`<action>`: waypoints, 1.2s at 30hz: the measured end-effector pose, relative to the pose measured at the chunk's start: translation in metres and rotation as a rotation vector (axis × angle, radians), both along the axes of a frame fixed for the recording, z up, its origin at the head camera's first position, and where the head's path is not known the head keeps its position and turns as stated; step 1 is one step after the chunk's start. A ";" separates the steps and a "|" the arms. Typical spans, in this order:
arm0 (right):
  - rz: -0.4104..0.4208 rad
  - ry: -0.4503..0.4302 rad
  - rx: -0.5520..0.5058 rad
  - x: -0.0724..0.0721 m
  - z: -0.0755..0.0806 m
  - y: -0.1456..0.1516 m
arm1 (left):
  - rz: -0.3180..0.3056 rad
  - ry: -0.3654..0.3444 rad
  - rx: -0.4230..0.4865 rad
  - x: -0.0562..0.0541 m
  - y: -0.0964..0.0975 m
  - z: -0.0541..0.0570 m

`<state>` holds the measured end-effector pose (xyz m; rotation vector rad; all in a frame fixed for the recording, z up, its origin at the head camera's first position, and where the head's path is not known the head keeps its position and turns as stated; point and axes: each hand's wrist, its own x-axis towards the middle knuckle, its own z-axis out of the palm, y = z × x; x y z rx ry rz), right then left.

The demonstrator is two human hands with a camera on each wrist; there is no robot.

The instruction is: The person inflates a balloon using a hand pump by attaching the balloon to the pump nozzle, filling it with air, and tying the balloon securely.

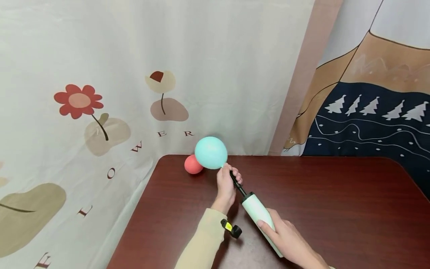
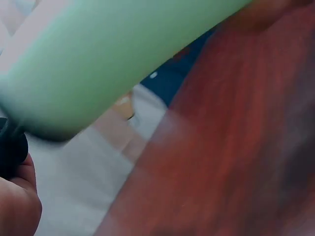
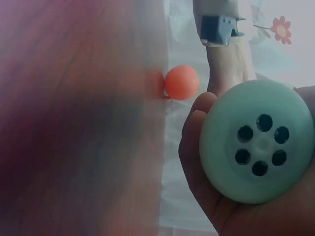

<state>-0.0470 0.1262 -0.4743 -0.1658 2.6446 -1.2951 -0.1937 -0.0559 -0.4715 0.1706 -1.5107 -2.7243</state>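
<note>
The left hand (image 1: pixel 228 184) holds the black rod (image 1: pixel 242 191) of the pump (image 1: pixel 258 213), and its grip is narrow, with fingers curled round the rod. At the top of this hand is the blue balloon (image 1: pixel 211 152), which is round and full of air, and its neck goes down to the fingertips. If the neck sits on the tip of the rod, one cannot tell, because the fingers hide this place. The right hand (image 1: pixel 285 236) holds the pale green body of the pump; this grip is wider, with the thumb lying along the upper side and the palm against the side. The pump is tilted over the bench (image 1: pixel 329 201), its rod end pointing away from the person and to the left. In the right wrist view, the near end of the pump shows six dark holes (image 3: pixel 265 123) set in a ring. The red balloon (image 1: pixel 193 165) is near the far left corner of the bench, and the blue one covers a part of it; whether the two touch is not clear. On the left wrist, over a cream sleeve (image 1: pixel 203 239), there is a black strap (image 1: pixel 224 224) with a yellow mark. Behind the bench hangs a pale curtain (image 1: pixel 235 67) with a printed red flower (image 1: pixel 79 101) and letters.
</note>
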 end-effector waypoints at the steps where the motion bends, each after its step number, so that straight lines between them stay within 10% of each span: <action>1: 0.012 -0.026 0.007 0.002 0.001 0.003 | 0.016 0.003 0.010 -0.004 -0.005 0.002; 8: 0.089 -0.045 0.072 0.015 -0.002 0.022 | 0.060 0.035 0.022 -0.016 -0.025 0.010; 25: -0.010 0.067 -0.039 -0.012 -0.001 -0.007 | -0.046 0.026 -0.028 0.017 0.019 -0.005; 36: 0.003 -0.113 0.022 0.000 0.006 0.002 | 0.043 0.020 -0.005 -0.006 -0.010 0.009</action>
